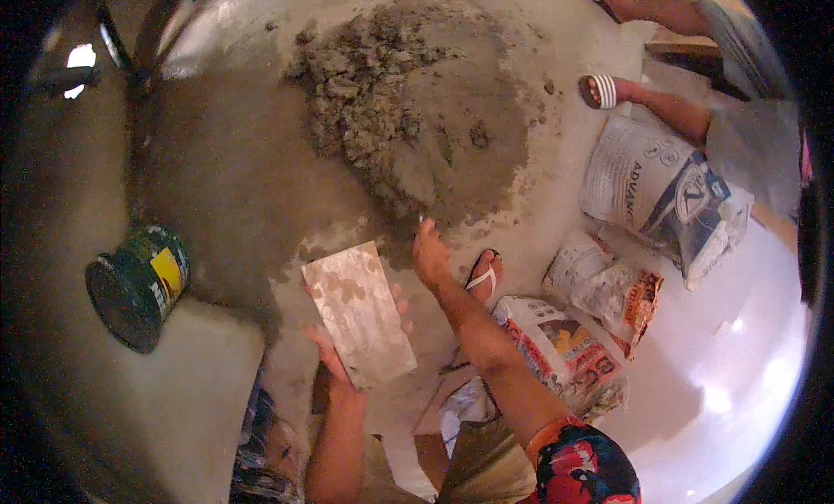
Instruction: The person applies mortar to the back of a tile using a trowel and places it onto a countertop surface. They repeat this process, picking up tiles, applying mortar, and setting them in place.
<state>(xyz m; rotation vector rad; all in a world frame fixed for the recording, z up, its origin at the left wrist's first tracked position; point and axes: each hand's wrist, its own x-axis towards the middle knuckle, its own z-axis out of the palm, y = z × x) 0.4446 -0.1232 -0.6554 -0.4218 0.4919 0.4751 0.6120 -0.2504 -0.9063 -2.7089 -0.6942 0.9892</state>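
My left hand point(327, 352) supports a flat rectangular slab point(360, 313), pale with damp brown patches, that looks like a tile. The thumb lies along its left edge and fingertips show at the right edge; the palm is hidden underneath. My right hand point(429, 254) is closed at the near edge of a heap of wet grey mortar point(382, 113). Only a small light tip shows at its fingers, so what it grips I cannot make out. The mortar spreads over the floor, lumpy on its left side and smoother on its right.
A dark green bucket point(139, 287) with a yellow label stands at the left. Several bags lie at the right: a large white and blue one point(651, 182), a crumpled one point(599, 282), and a printed one point(565, 352). Another person's sandalled foot point(599, 92) rests beyond them.
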